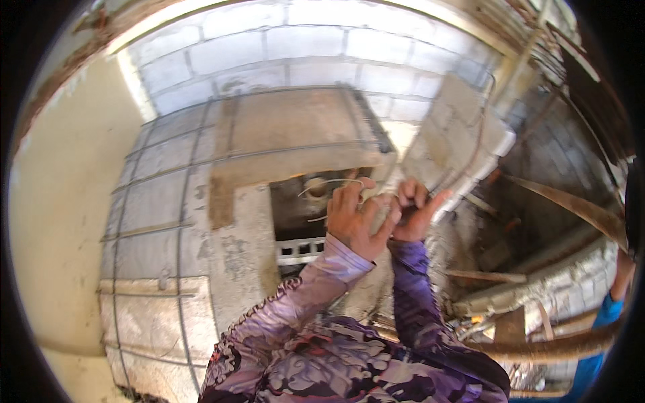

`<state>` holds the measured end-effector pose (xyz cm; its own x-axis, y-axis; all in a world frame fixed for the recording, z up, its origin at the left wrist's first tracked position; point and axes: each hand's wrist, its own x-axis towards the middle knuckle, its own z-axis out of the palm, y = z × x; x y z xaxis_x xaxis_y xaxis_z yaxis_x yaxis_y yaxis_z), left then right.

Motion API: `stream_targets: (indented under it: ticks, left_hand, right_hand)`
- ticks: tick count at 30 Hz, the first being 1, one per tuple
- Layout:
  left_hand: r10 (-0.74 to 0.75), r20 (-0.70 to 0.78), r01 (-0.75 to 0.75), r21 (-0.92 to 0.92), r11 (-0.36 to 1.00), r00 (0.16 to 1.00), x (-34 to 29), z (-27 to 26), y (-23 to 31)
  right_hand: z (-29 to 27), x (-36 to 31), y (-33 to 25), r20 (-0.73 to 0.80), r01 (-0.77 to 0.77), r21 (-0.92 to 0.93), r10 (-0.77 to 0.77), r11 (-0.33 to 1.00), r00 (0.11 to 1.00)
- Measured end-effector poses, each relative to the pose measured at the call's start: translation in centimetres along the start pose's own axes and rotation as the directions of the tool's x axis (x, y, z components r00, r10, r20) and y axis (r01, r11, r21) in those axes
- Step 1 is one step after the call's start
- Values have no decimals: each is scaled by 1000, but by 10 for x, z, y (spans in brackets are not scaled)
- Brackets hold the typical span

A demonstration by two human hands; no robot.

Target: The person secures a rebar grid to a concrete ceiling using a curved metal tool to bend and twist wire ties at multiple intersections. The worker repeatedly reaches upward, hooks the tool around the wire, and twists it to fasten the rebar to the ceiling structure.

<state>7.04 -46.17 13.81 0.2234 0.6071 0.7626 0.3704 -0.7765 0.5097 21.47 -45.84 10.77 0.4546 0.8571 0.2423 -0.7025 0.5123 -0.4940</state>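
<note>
My left hand [356,218] is closed on a thin pale wire [334,181]. A loose curved end of the wire sticks out to the left, over a square dark opening in the slab. Close beside it is my right hand [415,213], its fingers curled in and one digit pointing up and right. What lies between the right fingers is hidden. Below the wire, inside the opening, a round pale pipe end [316,188] shows. A hollow block [300,251] with square holes spans the opening's near side.
A grid of steel rebar [180,255] covers grey panels on the left. Behind stands a concrete block wall [306,43]; a pale slab [447,127] leans at right. Rubble and a rusty beam [571,201] lie lower right. Another person's blue sleeve [608,312] appears at the right edge.
</note>
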Motion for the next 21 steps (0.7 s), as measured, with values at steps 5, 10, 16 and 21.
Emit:
stream_targets:
  ticks: [5,10,16,21]
  left_hand:
    - [-202,8,190,312,931,979,32,-35,-183]
    - [-544,210,275,685,675,813,59,-12,-339]
    - [-689,214,150,891,428,692,92,92,-413]
    - [-849,127,277,912,304,514,109,130,-459]
  right_hand:
    - [-132,-39,23,-436,-246,-614,-63,750,898]
    - [-254,-130,50,-645,-591,-759,-189,272,741]
    - [-280,-174,44,-784,-755,-515,134,406,606]
    - [-327,-193,35,-740,-713,-647,0,270,672]
